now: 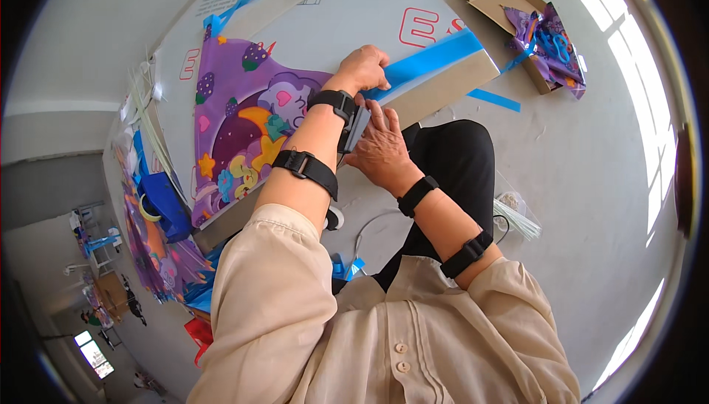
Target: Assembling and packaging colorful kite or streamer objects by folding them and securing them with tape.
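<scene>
Left hand [363, 72] was curled at the blue strip [436, 58], couldn't tell if pinching, right hand [385, 154] loosely spread by the surface's [340, 24] edge, probably for steadying.

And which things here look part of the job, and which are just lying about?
Apparently in use:
purple printed sheet
wide blue strip beside the left hand
grey worktop beneath them

Apparently lying about:
open cardboard box
loose blue piece
bundle of thin pale strips

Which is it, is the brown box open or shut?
The box is open: its flap is swung back, and purple sheet pokes out.
</scene>
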Motion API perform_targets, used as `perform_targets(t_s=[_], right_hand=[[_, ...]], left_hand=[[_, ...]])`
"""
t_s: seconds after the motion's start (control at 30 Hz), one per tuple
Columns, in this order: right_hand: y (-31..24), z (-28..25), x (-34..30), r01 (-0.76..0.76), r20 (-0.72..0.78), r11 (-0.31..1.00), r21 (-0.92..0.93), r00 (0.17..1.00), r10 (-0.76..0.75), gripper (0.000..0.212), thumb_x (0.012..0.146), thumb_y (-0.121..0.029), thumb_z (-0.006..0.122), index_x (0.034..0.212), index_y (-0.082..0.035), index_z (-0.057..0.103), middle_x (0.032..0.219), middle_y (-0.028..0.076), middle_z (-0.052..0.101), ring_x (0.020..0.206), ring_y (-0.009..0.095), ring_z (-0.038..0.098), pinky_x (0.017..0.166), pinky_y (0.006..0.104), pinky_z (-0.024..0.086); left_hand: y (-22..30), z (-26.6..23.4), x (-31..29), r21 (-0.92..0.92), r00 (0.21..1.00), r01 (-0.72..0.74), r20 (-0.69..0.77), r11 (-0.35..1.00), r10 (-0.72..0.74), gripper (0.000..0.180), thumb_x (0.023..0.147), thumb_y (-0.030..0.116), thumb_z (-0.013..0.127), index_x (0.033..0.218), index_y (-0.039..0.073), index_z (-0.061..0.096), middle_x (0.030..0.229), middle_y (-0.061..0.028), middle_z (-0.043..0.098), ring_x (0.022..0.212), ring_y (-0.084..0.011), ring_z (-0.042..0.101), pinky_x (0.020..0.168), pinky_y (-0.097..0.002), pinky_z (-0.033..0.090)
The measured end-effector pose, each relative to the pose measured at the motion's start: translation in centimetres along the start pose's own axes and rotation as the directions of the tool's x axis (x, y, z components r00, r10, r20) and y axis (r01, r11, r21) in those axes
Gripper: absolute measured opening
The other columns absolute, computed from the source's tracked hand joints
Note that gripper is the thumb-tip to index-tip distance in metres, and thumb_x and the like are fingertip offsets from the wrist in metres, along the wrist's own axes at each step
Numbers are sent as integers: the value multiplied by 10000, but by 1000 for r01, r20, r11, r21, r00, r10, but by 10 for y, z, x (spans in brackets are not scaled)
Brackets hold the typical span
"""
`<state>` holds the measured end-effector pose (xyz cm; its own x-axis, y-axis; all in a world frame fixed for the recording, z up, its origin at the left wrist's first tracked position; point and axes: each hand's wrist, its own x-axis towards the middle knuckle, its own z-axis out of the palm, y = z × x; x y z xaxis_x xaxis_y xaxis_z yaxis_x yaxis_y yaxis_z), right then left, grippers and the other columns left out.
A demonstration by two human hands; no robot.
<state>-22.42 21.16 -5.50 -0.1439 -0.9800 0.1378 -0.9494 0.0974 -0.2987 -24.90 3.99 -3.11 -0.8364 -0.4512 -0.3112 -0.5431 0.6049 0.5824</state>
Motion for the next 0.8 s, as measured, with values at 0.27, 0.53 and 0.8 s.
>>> perform_targets(t_s=[0.27, 0.53, 0.8], right_hand=[[-4, -2, -2, -29, -16, 999, -23, 999, 29, 847, 710, -494, 697, 1316, 35, 435, 1419, 214, 343, 1327, 340, 312, 1115, 447, 213], [-14, -14, -2, -157, -93, 977, 145, 981, 172, 762, 643, -352, 787, 1237, 21, 489, 1164, 137, 441, 1103, 284, 425, 935, 380, 357], [-5, -14, -5, -218, -138, 953, 210, 958, 250, 703, 602, -299, 820, 1241, -154, 567, 1356, 195, 388, 1288, 362, 314, 1008, 474, 277]], left_hand=[[-28, -11, -29, -456, 987, -154, -23, 876, 161, 149, 642, -43, 689, 779, -23, 634, 684, -79, 643, 634, -147, 571, 638, -302, 481], [-52, -6, -41, -351, 981, -195, -55, 916, 188, 155, 634, -35, 672, 781, 0, 641, 686, -86, 645, 631, -157, 574, 646, -293, 474], [-54, -6, -41, -366, 970, -241, -74, 899, 230, 168, 628, -61, 590, 775, 9, 631, 671, -103, 629, 629, -171, 566, 616, -301, 456]])
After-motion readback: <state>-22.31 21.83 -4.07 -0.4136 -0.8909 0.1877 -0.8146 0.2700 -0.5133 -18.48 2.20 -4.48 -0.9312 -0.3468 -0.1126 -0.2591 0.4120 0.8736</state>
